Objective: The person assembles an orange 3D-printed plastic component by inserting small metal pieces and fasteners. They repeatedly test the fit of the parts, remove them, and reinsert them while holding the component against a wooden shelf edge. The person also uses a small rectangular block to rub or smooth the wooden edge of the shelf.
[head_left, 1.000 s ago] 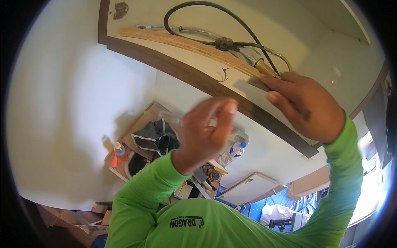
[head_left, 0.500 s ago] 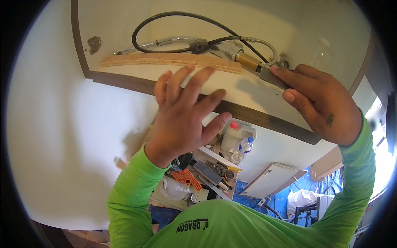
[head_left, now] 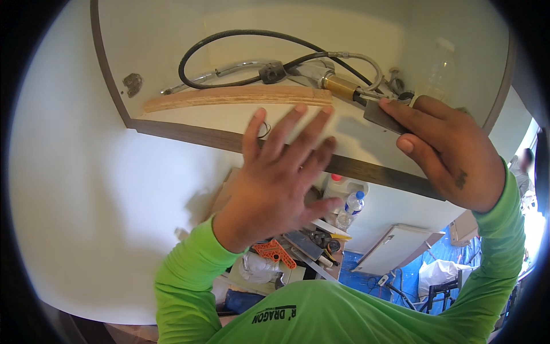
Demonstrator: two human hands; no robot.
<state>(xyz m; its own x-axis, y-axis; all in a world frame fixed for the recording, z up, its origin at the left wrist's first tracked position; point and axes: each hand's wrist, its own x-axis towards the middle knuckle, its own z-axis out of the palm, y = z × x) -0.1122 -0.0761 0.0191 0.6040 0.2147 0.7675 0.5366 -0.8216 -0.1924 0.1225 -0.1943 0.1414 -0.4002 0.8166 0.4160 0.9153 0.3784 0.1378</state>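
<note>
My right hand (head_left: 455,146) grips a flat grey block (head_left: 382,117), thumb below and fingers on top, just above the cabinet's pale shelf (head_left: 349,135). What the block is made of I cannot tell. With fingers spread and nothing in it, my left hand (head_left: 278,172) hovers at the shelf's dark front edge (head_left: 372,172); it is slightly blurred. Behind its fingertips lies a thin curved wooden strip (head_left: 240,97). A small dark wire loop (head_left: 264,131) shows beside the index and middle fingers. Whether the left hand touches the edge is unclear.
Inside the cabinet lie a looped black hose (head_left: 229,35), chrome fittings with a brass-coloured cylinder (head_left: 340,87), and a clear bottle (head_left: 440,69). Below are a blue-capped bottle (head_left: 352,209), an orange tool (head_left: 274,253) and a white door panel (head_left: 395,249). A person (head_left: 522,166) stands far right.
My left hand has shifted right and slightly down along the shelf edge, fingers still spread. The right hand keeps its hold on the grey block. The whole view has moved a little.
</note>
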